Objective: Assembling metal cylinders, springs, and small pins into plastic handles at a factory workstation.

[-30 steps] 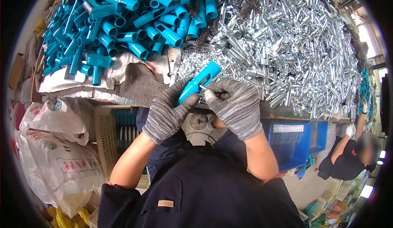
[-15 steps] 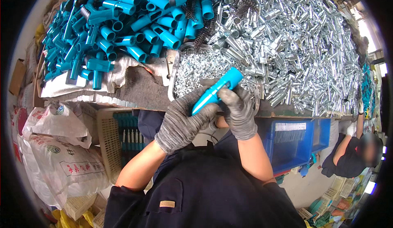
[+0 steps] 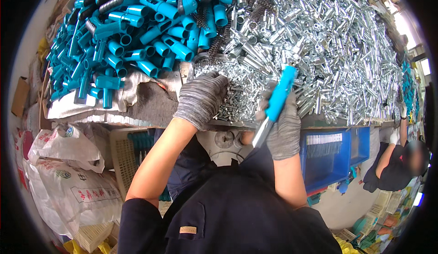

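My right hand (image 3: 285, 133), in a grey knit glove, is closed round a teal tube (image 3: 281, 93). The tube tilts, its teal end up and to the right, and a flat-looking silver metal end (image 3: 262, 133) sticks out below. My left hand (image 3: 200, 98), gloved alike, is over the small silver parts (image 3: 239, 98) in the tray on the bench. Its fingers curl down and together among these parts; whether they pinch one is hidden.
A heap of teal tubular housings (image 3: 132, 39) covers the bench's left, with dark springs (image 3: 219, 39) beside it. Loose silver metal parts (image 3: 328, 48) pile up on the right. Below the bench edge are blue bins (image 3: 324, 162) and white sacks (image 3: 75, 190). A co-worker (image 3: 392, 165) is at far right.
Both hands held the teal tube before. My left hand has let go and moved up to the small parts. My right hand has carried the tube rightward, and its metal end now shows.
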The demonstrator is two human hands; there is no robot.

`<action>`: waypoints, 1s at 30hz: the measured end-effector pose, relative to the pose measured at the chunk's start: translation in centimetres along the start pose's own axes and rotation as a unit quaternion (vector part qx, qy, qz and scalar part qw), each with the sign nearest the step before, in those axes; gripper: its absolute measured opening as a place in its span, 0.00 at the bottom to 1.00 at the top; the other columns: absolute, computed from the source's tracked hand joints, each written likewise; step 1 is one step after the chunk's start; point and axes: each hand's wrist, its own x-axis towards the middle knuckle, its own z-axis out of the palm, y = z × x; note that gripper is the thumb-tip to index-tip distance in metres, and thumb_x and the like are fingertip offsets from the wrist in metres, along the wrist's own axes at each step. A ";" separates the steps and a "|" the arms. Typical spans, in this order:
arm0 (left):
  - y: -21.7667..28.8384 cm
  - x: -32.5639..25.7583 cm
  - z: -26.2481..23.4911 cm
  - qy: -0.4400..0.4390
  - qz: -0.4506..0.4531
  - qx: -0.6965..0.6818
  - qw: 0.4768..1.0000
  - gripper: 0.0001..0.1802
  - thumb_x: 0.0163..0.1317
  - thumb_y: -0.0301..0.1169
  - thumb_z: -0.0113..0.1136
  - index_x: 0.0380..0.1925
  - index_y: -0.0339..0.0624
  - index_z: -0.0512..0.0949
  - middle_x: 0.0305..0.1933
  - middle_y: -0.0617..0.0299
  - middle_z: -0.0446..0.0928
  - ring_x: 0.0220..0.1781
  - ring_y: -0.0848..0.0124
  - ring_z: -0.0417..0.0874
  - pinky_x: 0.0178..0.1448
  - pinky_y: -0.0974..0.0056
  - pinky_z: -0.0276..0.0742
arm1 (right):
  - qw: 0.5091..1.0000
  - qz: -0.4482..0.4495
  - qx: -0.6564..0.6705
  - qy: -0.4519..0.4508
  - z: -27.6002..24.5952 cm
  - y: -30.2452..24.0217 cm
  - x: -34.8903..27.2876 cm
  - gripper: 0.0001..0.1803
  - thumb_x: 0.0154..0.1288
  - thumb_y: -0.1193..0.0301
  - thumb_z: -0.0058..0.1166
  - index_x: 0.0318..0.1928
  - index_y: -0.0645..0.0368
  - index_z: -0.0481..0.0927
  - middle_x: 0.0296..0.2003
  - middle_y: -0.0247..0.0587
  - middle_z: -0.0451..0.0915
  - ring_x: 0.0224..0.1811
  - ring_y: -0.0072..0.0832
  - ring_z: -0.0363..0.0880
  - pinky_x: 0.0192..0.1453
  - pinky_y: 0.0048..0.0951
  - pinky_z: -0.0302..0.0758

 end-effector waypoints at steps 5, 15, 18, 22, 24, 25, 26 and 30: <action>-0.6 -0.5 -0.1 0.063 -0.010 -0.056 0.996 0.11 0.51 0.36 0.67 0.32 0.44 0.83 0.32 0.57 0.79 0.35 0.57 0.81 0.39 0.57 0.76 | 0.988 0.125 -0.078 -0.045 0.6 1.2 -1.1 0.32 0.66 0.52 0.54 0.60 0.62 0.67 0.34 0.37 0.75 0.30 0.23 0.75 0.27 0.23 0.75; 3.1 -1.8 -2.9 0.006 -0.125 -0.451 0.884 0.10 0.51 0.30 0.71 0.32 0.39 0.83 0.31 0.63 0.83 0.31 0.78 0.80 0.37 0.70 0.75 | 0.982 0.119 -0.144 -0.038 0.8 2.2 -0.6 0.19 0.68 0.54 0.51 0.48 0.54 0.73 0.25 0.40 0.78 0.22 0.25 0.78 0.21 0.22 0.76; 3.2 -1.9 -1.8 0.025 -0.129 -0.475 0.870 0.10 0.49 0.30 0.73 0.29 0.40 0.82 0.26 0.64 0.82 0.29 0.79 0.79 0.33 0.72 0.73 | 0.984 0.116 -0.127 -0.048 0.7 2.4 -0.6 0.19 0.68 0.55 0.51 0.49 0.56 0.72 0.25 0.40 0.78 0.22 0.25 0.79 0.22 0.22 0.76; 3.9 -1.6 -2.5 -0.004 -0.153 -0.468 0.871 0.11 0.48 0.30 0.74 0.23 0.40 0.79 0.24 0.64 0.80 0.27 0.78 0.79 0.32 0.73 0.74 | 0.984 0.090 -0.114 -0.098 0.8 2.4 -0.7 0.21 0.70 0.57 0.50 0.54 0.58 0.71 0.27 0.40 0.78 0.23 0.26 0.79 0.23 0.24 0.77; 3.5 -1.4 -2.0 -0.033 -0.176 -0.544 0.820 0.12 0.48 0.30 0.75 0.23 0.40 0.78 0.23 0.64 0.79 0.26 0.78 0.78 0.31 0.72 0.73 | 0.980 0.070 -0.133 -0.130 0.4 2.5 -0.8 0.23 0.69 0.58 0.50 0.59 0.58 0.69 0.29 0.40 0.79 0.24 0.27 0.79 0.24 0.25 0.78; 3.4 -1.4 -1.9 -0.060 -0.199 -0.614 0.761 0.13 0.48 0.30 0.75 0.22 0.40 0.77 0.23 0.65 0.79 0.25 0.78 0.77 0.30 0.72 0.73 | 0.980 0.070 -0.133 -0.129 0.4 2.5 -0.9 0.23 0.69 0.58 0.50 0.59 0.58 0.69 0.29 0.40 0.79 0.24 0.27 0.79 0.24 0.25 0.78; 3.5 -1.4 -2.1 -0.082 -0.187 -0.668 0.716 0.14 0.52 0.34 0.72 0.23 0.41 0.76 0.24 0.65 0.78 0.28 0.79 0.76 0.33 0.71 0.73 | 0.983 0.075 -0.123 -0.117 0.5 2.4 -1.0 0.24 0.69 0.59 0.50 0.59 0.58 0.69 0.30 0.39 0.79 0.24 0.27 0.79 0.24 0.25 0.78; 4.3 -0.9 -1.4 -0.046 -0.157 -0.611 0.774 0.16 0.61 0.39 0.64 0.29 0.35 0.77 0.24 0.62 0.77 0.25 0.77 0.77 0.29 0.71 0.73 | 0.984 0.104 -0.095 -0.110 1.1 2.1 -0.9 0.28 0.67 0.57 0.55 0.61 0.58 0.68 0.33 0.38 0.78 0.25 0.25 0.79 0.25 0.24 0.77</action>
